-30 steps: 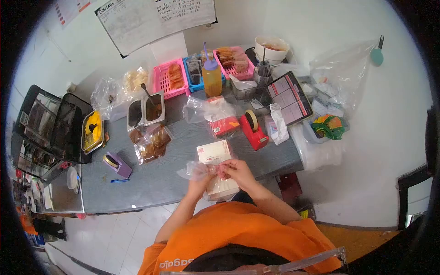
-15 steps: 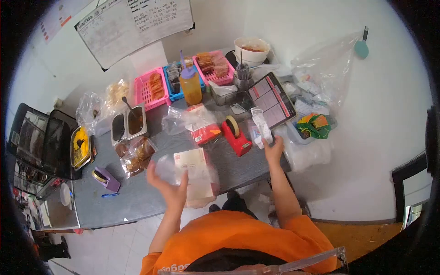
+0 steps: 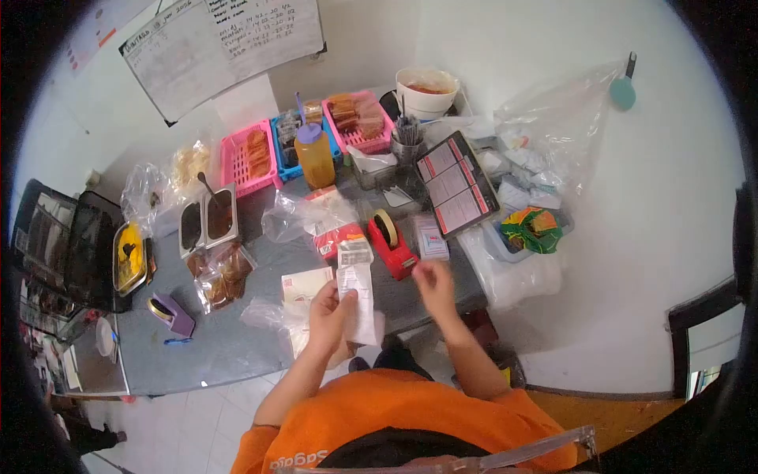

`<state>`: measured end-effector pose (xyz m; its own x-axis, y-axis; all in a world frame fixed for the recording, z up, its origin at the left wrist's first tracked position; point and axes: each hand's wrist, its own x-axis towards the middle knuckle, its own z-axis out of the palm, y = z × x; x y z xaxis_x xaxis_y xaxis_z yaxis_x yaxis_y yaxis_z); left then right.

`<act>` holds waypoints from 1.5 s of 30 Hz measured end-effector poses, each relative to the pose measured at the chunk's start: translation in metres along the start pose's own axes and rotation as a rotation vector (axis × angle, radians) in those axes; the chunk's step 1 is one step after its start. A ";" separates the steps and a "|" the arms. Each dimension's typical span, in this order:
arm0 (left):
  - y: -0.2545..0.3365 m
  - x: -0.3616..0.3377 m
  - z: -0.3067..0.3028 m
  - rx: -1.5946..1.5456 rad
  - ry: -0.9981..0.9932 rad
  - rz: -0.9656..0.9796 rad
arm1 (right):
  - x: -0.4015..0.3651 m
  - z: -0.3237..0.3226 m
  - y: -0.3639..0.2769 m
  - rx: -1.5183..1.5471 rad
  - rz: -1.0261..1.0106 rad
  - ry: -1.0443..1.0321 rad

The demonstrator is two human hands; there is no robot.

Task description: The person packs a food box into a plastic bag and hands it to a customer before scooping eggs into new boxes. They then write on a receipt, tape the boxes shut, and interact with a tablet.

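Observation:
My left hand (image 3: 329, 320) pinches a long white printed receipt (image 3: 357, 296), its thumb across the paper. Beneath it, a white and red paper box (image 3: 306, 284) in a clear plastic bag lies near the counter's front edge, partly covered by hand and receipt. My right hand (image 3: 436, 288) is beside the red tape dispenser (image 3: 392, 253), fingers curled together; what they hold, if anything, is too small to make out. A small printed card pack (image 3: 431, 238) lies just beyond that hand. Farther back, a second red and white package (image 3: 332, 225) sits in clear plastic.
Pink baskets (image 3: 247, 162) and a blue one line the back, near a yellow squeeze bottle (image 3: 316, 162). A tablet (image 3: 458, 186) leans at right. Metal sauce containers (image 3: 208, 221), bagged brown food (image 3: 223, 280) and a purple tape dispenser (image 3: 174, 316) are at left.
The receipt has passed from my right hand to my left and moved left, over the box. My right hand has shifted left toward the red dispenser, and its fingers have curled.

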<state>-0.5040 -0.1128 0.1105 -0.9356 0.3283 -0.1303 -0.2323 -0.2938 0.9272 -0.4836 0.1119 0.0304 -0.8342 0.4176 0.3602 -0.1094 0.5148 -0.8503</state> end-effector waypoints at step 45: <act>0.011 -0.067 -0.036 0.185 -0.112 0.215 | 0.037 0.036 -0.161 1.039 0.470 -0.898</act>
<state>-0.4531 -0.1704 0.1163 -0.9206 0.3760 0.1055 0.0296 -0.2021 0.9789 -0.5163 0.0179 0.1665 -0.9106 -0.4103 -0.0501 0.2551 -0.4625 -0.8491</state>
